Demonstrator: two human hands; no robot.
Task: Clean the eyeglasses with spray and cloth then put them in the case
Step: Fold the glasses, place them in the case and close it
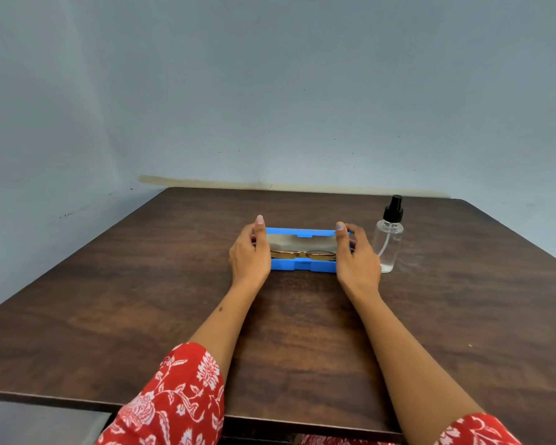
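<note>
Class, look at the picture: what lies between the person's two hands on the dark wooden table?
In the head view, the open blue plastic case with gold-rimmed eyeglasses inside lies between left hand and right hand.

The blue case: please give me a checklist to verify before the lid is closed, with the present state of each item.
1. Eyeglasses lie inside the blue case: ok.
2. Lid is up, not yet shut: ok.
3. Left hand and right hand hold the case ends: ok.
4. Spray bottle stands upright, beside the right hand: ok.
5. Fingers clear of the closing edge: cannot tell.
6. Lenses clean: cannot tell.
</note>
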